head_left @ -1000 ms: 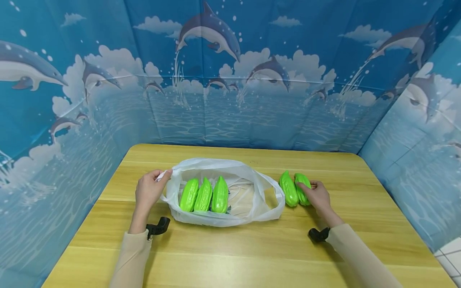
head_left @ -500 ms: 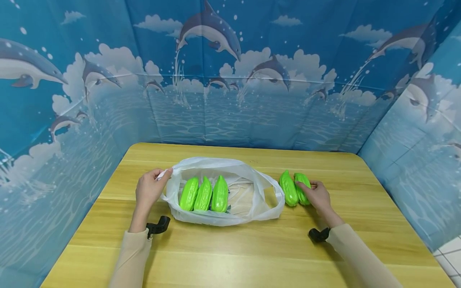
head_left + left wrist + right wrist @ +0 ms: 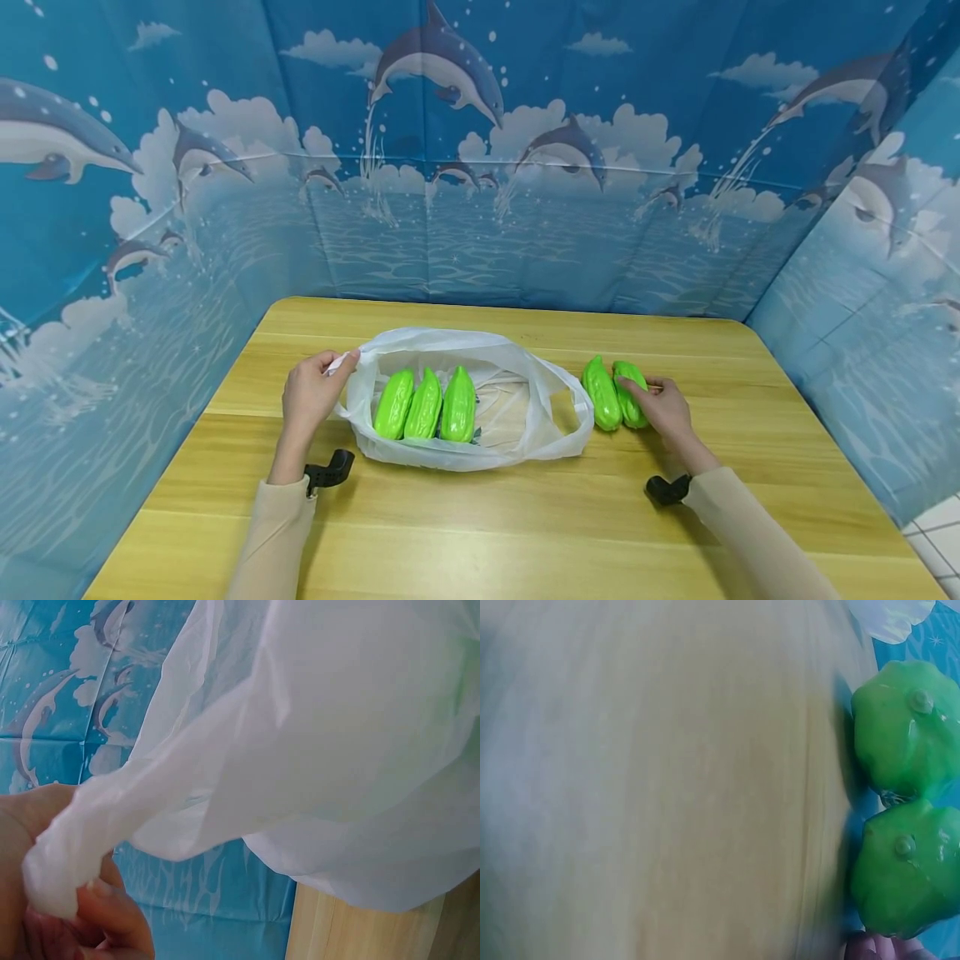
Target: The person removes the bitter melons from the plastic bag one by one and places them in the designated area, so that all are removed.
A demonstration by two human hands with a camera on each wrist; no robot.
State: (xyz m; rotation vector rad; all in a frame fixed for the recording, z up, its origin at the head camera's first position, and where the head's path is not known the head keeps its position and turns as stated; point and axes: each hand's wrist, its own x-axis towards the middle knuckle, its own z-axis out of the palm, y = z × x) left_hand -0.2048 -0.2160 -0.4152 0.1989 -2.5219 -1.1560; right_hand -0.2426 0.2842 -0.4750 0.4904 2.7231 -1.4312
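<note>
A white plastic bag [image 3: 465, 457] lies on its side with its mouth facing me. My left hand [image 3: 310, 396] grips its left handle, and the left wrist view shows that handle [image 3: 82, 832] bunched between thumb and fingers. Inside, three bright green bitter melons [image 3: 423, 404] sit side by side in the left half. Right of the bag, two more bitter melons lie together on the table. My right hand [image 3: 663, 408] holds the right one [image 3: 630, 412], thumb over its top and the other fingers at its far side. Its neighbour [image 3: 600, 396] leans close to the bag's loose right handle [image 3: 583, 417].
The wooden table [image 3: 480, 533] reaches back to a blue dolphin-print curtain [image 3: 465, 242], which also hangs along both sides. Black wrist cameras [image 3: 330, 472] sit on both wrists. White floor tiles [image 3: 937, 529] show past the right edge.
</note>
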